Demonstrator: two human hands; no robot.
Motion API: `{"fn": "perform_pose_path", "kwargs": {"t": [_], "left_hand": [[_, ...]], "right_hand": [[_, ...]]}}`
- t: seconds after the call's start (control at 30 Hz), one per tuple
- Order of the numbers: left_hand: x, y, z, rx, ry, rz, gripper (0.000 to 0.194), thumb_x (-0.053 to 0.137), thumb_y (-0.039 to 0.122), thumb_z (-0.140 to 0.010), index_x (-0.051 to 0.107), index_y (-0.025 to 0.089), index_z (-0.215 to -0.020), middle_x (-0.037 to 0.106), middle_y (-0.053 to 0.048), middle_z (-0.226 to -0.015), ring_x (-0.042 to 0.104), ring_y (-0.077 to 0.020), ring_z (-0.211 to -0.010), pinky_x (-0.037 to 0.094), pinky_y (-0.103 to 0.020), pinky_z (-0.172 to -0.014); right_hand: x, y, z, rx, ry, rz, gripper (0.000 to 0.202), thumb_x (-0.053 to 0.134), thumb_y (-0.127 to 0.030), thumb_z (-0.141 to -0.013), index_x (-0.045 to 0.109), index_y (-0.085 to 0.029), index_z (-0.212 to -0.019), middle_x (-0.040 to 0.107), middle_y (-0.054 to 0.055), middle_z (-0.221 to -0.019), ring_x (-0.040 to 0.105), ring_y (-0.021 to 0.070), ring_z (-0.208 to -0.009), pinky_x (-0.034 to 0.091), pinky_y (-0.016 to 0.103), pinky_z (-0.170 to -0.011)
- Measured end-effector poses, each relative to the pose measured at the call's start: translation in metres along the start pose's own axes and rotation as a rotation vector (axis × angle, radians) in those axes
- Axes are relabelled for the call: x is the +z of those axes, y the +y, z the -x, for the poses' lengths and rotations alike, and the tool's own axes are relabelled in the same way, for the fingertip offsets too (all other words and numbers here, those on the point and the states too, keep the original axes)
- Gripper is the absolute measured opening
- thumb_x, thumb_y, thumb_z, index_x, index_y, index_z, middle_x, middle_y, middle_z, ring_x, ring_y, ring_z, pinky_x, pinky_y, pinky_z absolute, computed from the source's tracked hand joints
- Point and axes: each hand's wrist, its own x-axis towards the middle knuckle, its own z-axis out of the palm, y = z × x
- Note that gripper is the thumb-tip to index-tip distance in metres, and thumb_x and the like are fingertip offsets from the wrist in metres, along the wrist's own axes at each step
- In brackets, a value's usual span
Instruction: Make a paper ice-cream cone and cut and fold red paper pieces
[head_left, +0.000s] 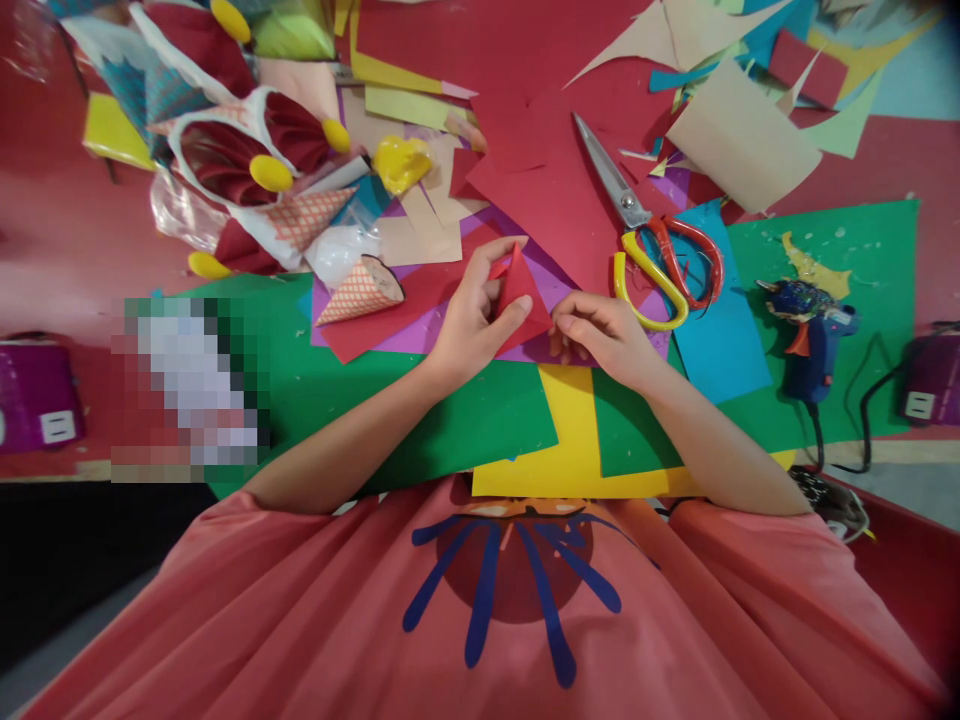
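Observation:
A folded piece of red paper (528, 290) rises to a point at the middle of the table. My left hand (480, 315) grips it between thumb and fingers. Just to its right, my right hand (604, 335) has its fingers curled near the paper's lower right corner; whether they pinch anything is too small to tell. Purple and red sheets lie beneath both hands. Left of my left hand rests a small checked paper cone (361, 292). Scissors with red and yellow handles (637, 220) lie beyond my right hand.
Blue glue gun (814, 355) with a cord lies at right on a green sheet (885, 290). Red and white paper pieces with yellow ovals (225, 150) crowd the upper left. A beige curled sheet (742, 135) and scraps lie at upper right. A pixelated patch covers part of the left.

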Motion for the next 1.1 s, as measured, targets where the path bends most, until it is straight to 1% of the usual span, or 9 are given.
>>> {"fn": "perform_pose_path", "kwargs": {"t": [0.1, 0.23, 0.37, 0.53, 0.63, 0.7, 0.83, 0.97, 1.1], "left_hand": [[0.0, 0.0, 0.0, 0.002, -0.005, 0.003, 0.049, 0.066, 0.048, -0.082, 0.049, 0.031, -0.125, 0.056, 0.004, -0.069, 0.063, -0.0108, -0.059, 0.054, -0.024, -0.056], [0.0, -0.001, 0.0, -0.011, -0.001, 0.019, 0.05, 0.067, 0.049, -0.081, 0.049, 0.032, -0.125, 0.055, 0.004, -0.068, 0.065, -0.0127, -0.063, 0.056, -0.027, -0.061], [0.002, 0.001, 0.0, -0.005, 0.007, 0.009, 0.051, 0.067, 0.05, -0.08, 0.049, 0.031, -0.124, 0.055, 0.004, -0.068, 0.064, -0.0111, -0.06, 0.054, -0.024, -0.058], [0.003, 0.003, 0.0, 0.002, 0.021, -0.037, 0.05, 0.067, 0.05, -0.08, 0.05, 0.03, -0.123, 0.053, 0.005, -0.065, 0.059, -0.0084, -0.053, 0.048, -0.02, -0.049], [0.003, 0.003, 0.001, -0.005, 0.023, -0.039, 0.052, 0.068, 0.051, -0.08, 0.049, 0.031, -0.123, 0.055, 0.004, -0.067, 0.06, -0.0097, -0.056, 0.048, -0.021, -0.051], [0.004, 0.004, 0.001, -0.018, 0.025, -0.031, 0.054, 0.068, 0.052, -0.079, 0.048, 0.031, -0.125, 0.057, 0.003, -0.069, 0.063, -0.0115, -0.061, 0.049, -0.023, -0.055], [0.003, 0.004, 0.001, -0.036, 0.016, -0.017, 0.06, 0.068, 0.051, -0.079, 0.042, 0.032, -0.129, 0.061, 0.002, -0.074, 0.065, -0.0132, -0.067, 0.051, -0.025, -0.06], [0.0, 0.004, -0.001, -0.016, 0.018, -0.029, 0.059, 0.069, 0.048, -0.079, 0.044, 0.029, -0.129, 0.06, 0.003, -0.072, 0.062, -0.0105, -0.062, 0.049, -0.022, -0.058], [-0.004, 0.004, -0.004, 0.015, 0.034, -0.063, 0.055, 0.071, 0.04, -0.078, 0.048, 0.029, -0.127, 0.058, 0.006, -0.067, 0.057, -0.0068, -0.058, 0.046, -0.019, -0.055]], "right_hand": [[0.0, 0.001, 0.0, 0.008, 0.002, 0.006, 0.018, 0.05, -0.027, -0.088, 0.052, -0.018, -0.072, 0.06, -0.002, -0.061, 0.054, 0.0065, -0.052, 0.04, 0.019, -0.048], [0.001, 0.002, 0.0, 0.008, 0.0, 0.002, 0.018, 0.05, -0.028, -0.088, 0.052, -0.017, -0.073, 0.059, -0.002, -0.061, 0.053, 0.0064, -0.052, 0.041, 0.019, -0.049], [0.001, 0.002, 0.0, 0.001, -0.001, 0.0, 0.019, 0.052, -0.028, -0.087, 0.052, -0.017, -0.072, 0.059, -0.002, -0.06, 0.052, 0.0059, -0.051, 0.041, 0.019, -0.049], [0.002, 0.004, 0.0, 0.032, 0.003, -0.01, 0.027, 0.061, -0.041, -0.084, 0.053, -0.018, -0.074, 0.059, -0.003, -0.061, 0.054, 0.0071, -0.053, 0.045, 0.02, -0.051], [0.003, 0.004, 0.0, 0.043, 0.015, 0.013, 0.031, 0.064, -0.045, -0.082, 0.053, -0.018, -0.072, 0.059, -0.003, -0.06, 0.054, 0.0072, -0.052, 0.044, 0.02, -0.051], [0.002, 0.003, 0.0, 0.037, 0.033, 0.027, 0.03, 0.066, -0.043, -0.082, 0.053, -0.018, -0.071, 0.059, -0.003, -0.06, 0.054, 0.0073, -0.051, 0.044, 0.02, -0.05], [-0.002, 0.001, 0.0, 0.026, 0.071, 0.033, 0.023, 0.063, -0.035, -0.084, 0.053, -0.018, -0.071, 0.059, -0.003, -0.06, 0.055, 0.0069, -0.05, 0.043, 0.019, -0.048], [-0.01, -0.002, -0.002, 0.03, 0.061, 0.037, 0.022, 0.063, -0.032, -0.083, 0.052, -0.018, -0.071, 0.06, -0.003, -0.059, 0.054, 0.0058, -0.047, 0.041, 0.018, -0.045], [-0.016, -0.004, -0.002, 0.026, 0.051, 0.075, 0.021, 0.062, -0.031, -0.085, 0.053, -0.017, -0.071, 0.06, -0.003, -0.058, 0.055, 0.005, -0.046, 0.04, 0.017, -0.044]]}}
